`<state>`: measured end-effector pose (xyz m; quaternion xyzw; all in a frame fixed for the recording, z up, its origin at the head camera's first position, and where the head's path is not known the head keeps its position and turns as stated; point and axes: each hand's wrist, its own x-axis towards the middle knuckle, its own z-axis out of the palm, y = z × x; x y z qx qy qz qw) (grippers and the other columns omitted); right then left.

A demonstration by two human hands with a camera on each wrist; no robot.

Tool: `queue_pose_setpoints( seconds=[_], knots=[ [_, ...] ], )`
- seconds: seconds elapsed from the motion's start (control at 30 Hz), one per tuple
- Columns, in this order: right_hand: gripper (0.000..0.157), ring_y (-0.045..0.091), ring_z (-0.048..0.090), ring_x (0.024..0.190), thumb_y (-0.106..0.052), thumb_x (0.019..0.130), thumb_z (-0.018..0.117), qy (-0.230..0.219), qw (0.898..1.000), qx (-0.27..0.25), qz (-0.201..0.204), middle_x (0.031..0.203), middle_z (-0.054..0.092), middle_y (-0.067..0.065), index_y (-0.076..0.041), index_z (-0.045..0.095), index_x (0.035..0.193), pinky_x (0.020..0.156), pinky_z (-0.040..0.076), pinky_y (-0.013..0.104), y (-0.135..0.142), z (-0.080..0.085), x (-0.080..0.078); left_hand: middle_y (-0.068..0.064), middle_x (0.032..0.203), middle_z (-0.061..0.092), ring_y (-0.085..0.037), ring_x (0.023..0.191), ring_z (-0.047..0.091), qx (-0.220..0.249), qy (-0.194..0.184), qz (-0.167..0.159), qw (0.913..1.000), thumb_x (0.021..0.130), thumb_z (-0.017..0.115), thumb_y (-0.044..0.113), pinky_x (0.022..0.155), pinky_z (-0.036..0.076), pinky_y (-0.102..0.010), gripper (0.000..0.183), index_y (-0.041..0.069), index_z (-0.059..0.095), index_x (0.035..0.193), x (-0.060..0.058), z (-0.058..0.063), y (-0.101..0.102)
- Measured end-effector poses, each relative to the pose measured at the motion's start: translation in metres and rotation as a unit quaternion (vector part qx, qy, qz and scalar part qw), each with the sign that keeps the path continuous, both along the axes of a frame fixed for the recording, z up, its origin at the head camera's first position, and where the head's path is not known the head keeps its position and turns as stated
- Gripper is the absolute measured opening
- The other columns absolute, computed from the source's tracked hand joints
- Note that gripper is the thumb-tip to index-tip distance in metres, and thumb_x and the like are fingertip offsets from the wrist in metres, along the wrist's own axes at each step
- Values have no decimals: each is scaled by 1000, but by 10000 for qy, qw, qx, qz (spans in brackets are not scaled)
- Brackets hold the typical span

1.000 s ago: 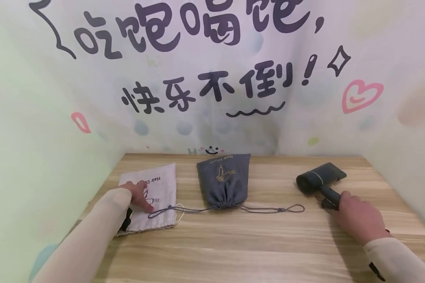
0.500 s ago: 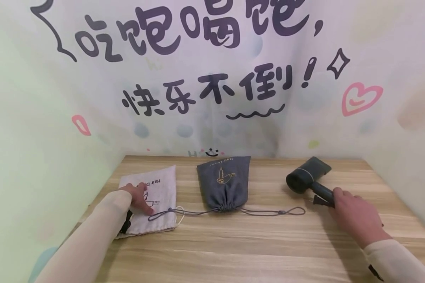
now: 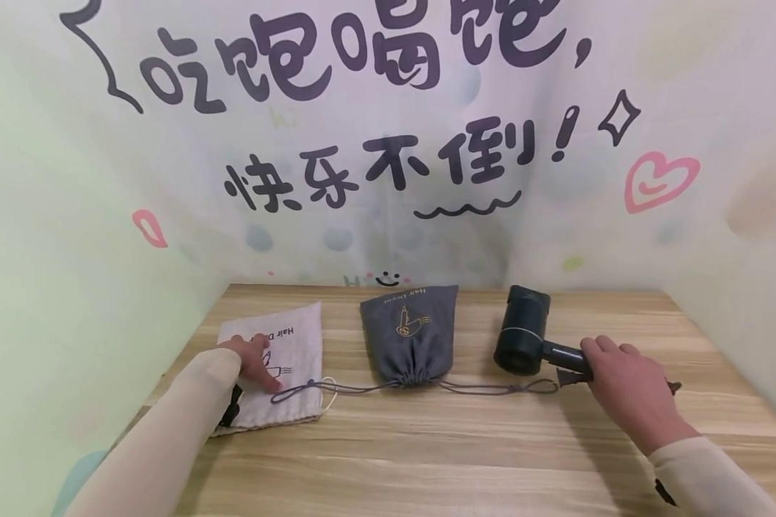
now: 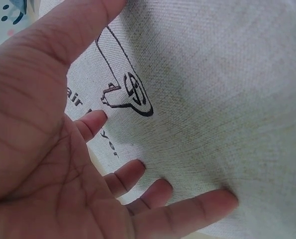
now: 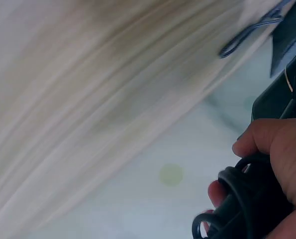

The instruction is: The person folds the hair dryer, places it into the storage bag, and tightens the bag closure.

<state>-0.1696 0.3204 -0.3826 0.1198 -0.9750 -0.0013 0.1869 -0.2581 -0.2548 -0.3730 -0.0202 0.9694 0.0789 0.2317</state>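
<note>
On the left of the head view lies a pale drawstring bag (image 3: pixel 304 359) printed with a hair dryer outline. My left hand (image 3: pixel 251 359) rests on it, fingers spread; the left wrist view shows the fingertips (image 4: pixel 220 201) touching the cloth. My right hand (image 3: pixel 634 391) grips a dark hair dryer (image 3: pixel 522 334) by its handle, with the barrel pointing away from me over the right part of the table. Its bundled black cord (image 5: pixel 237 194) is held against the handle. Between the hands lies a dark grey drawstring bag (image 3: pixel 410 345), its mouth gathered toward me.
All of this is at a wood-grain table (image 3: pixel 388 459). Grey drawstring loops (image 3: pixel 491 388) stretch out to both sides of the dark bag, the left one reaching over the pale bag. A white printed cloth (image 3: pixel 375 237) hangs behind the table's far edge.
My right hand has moved left with the hair dryer, and the barrel has turned from pointing rightward to pointing away from me. The left hand and both bags stay put.
</note>
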Motion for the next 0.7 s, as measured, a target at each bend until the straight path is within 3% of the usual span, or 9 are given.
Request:
queue_pose_setpoints(
  seconds=[0.2,0.43,0.7],
  knots=[
    [37,32,51,77,-7,69,85,396,9989,208,154,82,54,6,-8,57,93,61,42,52,-12,0,1,-36,126,44,-46,110,49,49,-22,77,10000,64,88,55,90,46,-60,106,4,41,143,-2,-2,0],
    [39,32,52,77,-5,67,85,514,9981,172,286,82,56,6,-9,59,94,61,43,51,-19,0,1,-36,127,43,-45,110,49,60,-48,125,9999,63,88,56,90,46,-59,108,4,41,144,-3,-5,-2],
    [38,32,53,76,-4,66,85,565,9976,192,354,81,54,7,-8,59,94,60,43,49,-20,-3,0,-36,128,41,-46,110,49,58,-33,98,9999,65,87,53,90,46,-59,105,4,40,145,0,-1,0]
  ],
)
